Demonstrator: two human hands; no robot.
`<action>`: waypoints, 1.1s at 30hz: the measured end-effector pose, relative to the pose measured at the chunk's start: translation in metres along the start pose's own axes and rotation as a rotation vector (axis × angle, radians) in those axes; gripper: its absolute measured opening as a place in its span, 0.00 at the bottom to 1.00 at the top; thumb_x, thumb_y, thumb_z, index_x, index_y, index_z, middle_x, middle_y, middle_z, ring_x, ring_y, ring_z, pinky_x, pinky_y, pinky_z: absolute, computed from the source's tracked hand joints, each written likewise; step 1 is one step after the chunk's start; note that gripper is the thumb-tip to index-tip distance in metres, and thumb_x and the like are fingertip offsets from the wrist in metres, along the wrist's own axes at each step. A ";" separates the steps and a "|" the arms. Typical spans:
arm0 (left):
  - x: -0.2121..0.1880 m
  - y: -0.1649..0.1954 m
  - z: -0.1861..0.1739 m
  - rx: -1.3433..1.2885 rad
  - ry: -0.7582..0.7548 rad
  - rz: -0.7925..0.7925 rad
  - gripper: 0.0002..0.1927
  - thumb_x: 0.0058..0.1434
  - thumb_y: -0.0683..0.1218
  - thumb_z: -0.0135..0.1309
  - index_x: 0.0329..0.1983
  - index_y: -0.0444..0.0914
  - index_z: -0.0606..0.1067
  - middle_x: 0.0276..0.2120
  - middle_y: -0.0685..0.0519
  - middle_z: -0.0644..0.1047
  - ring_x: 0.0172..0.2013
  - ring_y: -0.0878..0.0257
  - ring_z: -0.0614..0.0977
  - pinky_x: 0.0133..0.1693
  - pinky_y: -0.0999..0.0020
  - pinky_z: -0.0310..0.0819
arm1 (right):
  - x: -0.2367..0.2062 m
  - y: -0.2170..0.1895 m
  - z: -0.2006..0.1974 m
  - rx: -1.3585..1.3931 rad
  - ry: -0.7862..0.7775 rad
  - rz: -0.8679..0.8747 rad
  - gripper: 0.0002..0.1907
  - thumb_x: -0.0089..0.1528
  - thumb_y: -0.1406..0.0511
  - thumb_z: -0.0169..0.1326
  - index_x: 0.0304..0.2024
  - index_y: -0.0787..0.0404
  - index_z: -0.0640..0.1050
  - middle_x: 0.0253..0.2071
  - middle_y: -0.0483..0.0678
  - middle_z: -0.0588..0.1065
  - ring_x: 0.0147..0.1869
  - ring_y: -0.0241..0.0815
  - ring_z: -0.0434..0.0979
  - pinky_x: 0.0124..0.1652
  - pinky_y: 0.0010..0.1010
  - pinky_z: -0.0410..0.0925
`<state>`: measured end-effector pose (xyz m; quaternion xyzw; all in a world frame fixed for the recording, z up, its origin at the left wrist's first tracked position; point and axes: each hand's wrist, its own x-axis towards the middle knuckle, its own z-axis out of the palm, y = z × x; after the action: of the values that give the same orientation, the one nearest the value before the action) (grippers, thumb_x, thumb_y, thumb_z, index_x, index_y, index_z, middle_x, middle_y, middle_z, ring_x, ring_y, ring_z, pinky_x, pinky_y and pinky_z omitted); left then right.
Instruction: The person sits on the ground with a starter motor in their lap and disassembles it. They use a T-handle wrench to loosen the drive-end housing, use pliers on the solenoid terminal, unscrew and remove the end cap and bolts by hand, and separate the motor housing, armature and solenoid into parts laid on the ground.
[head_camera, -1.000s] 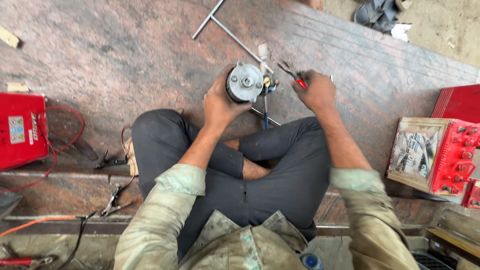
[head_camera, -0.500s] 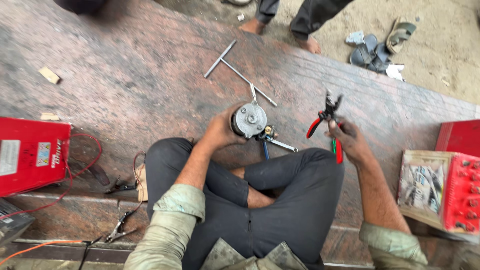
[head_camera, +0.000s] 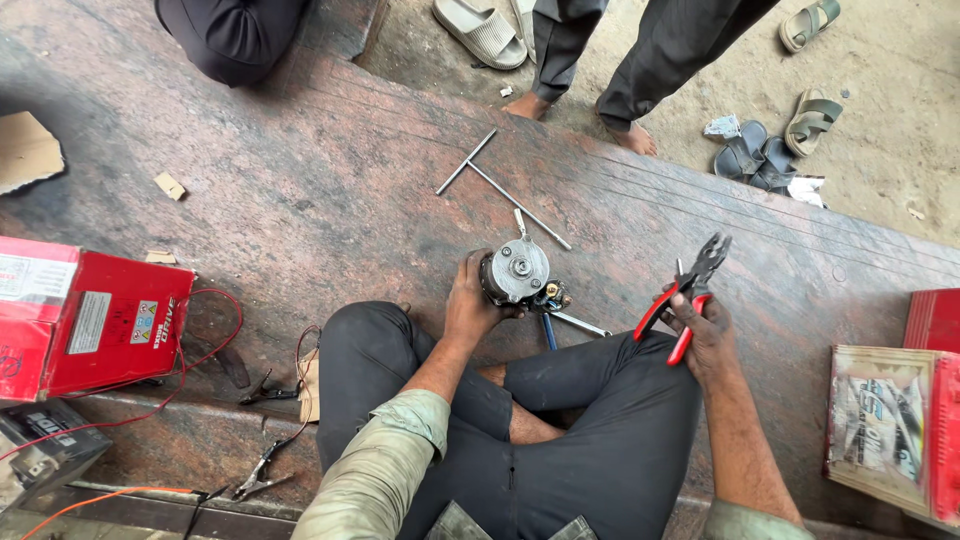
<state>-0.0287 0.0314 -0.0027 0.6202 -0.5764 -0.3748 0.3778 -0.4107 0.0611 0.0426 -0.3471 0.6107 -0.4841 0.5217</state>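
I sit cross-legged on a reddish stone floor. My left hand (head_camera: 468, 302) grips the side of a round grey metal motor (head_camera: 516, 271) standing on the floor before my knees. My right hand (head_camera: 704, 333) holds red-handled pliers (head_camera: 688, 290) by the grips, jaws pointing up and away, well to the right of the motor. A blue-handled tool and a metal wrench (head_camera: 568, 320) lie just right of the motor's base.
A T-shaped metal wrench (head_camera: 497, 187) lies beyond the motor. A red battery (head_camera: 92, 318) with wires and clamps (head_camera: 262, 390) sits at left, red boxes (head_camera: 900, 425) at right. Another person's legs (head_camera: 640, 60) and several sandals (head_camera: 760, 155) are at the far edge.
My right hand has drawn the pliers away from the motor to the right. The view has tilted up, showing more floor and the standing person.
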 end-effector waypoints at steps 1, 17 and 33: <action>-0.003 0.002 0.000 -0.005 0.013 -0.001 0.59 0.27 0.49 0.80 0.65 0.42 0.63 0.60 0.46 0.72 0.58 0.42 0.76 0.55 0.52 0.76 | -0.001 0.001 -0.002 0.054 -0.017 -0.018 0.17 0.62 0.63 0.62 0.50 0.61 0.74 0.52 0.50 0.76 0.58 0.47 0.78 0.55 0.42 0.73; 0.042 0.025 0.026 -0.030 0.299 -0.148 0.61 0.32 0.51 0.80 0.68 0.37 0.58 0.59 0.42 0.72 0.54 0.39 0.78 0.51 0.49 0.76 | -0.116 -0.026 -0.128 0.481 0.150 -0.197 0.18 0.68 0.69 0.56 0.59 0.59 0.70 0.54 0.47 0.76 0.64 0.48 0.77 0.61 0.58 0.69; 0.115 0.087 -0.121 0.793 -0.822 -0.287 0.50 0.46 0.62 0.71 0.73 0.52 0.68 0.65 0.44 0.75 0.62 0.43 0.77 0.61 0.45 0.71 | -0.312 0.018 -0.153 -0.134 0.423 -0.120 0.33 0.66 0.71 0.52 0.73 0.61 0.59 0.68 0.54 0.64 0.71 0.51 0.65 0.66 0.49 0.61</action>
<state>0.0486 -0.0831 0.1248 0.5896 -0.6821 -0.3877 -0.1922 -0.4911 0.3908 0.1173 -0.3074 0.7157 -0.5344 0.3281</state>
